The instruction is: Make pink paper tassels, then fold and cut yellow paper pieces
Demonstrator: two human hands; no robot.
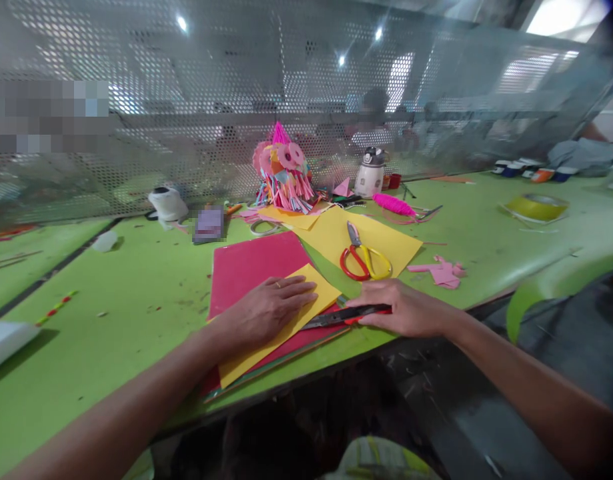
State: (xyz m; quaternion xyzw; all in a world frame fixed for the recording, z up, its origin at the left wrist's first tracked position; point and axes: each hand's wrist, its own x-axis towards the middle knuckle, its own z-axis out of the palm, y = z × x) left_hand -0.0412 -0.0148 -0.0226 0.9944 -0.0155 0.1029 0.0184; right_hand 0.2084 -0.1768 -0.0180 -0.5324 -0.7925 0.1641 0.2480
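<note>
My left hand (pixel 269 308) lies flat with fingers stretched over a narrow piece of yellow paper (pixel 313 283), pressing it onto a red board (pixel 256 257). A ring is on one finger. My right hand (pixel 406 308) grips a long, slim black-and-red hand tool (pixel 331 317); its far end points left and touches the yellow paper's edge. The exact kind of tool cannot be made out. Behind my hands, scissors (pixel 365 261) with one red and one yellow handle rest on a larger yellow sheet (pixel 331 237).
Pink paper scraps (pixel 446 272) lie to the right, near a roll of yellow tape (pixel 539 208). Farther back stand a pink paper craft (pixel 281 173), a white bottle (pixel 370 175) and a pink yarn bundle (pixel 393 203). The green table's (pixel 151 307) front edge runs close below my hands.
</note>
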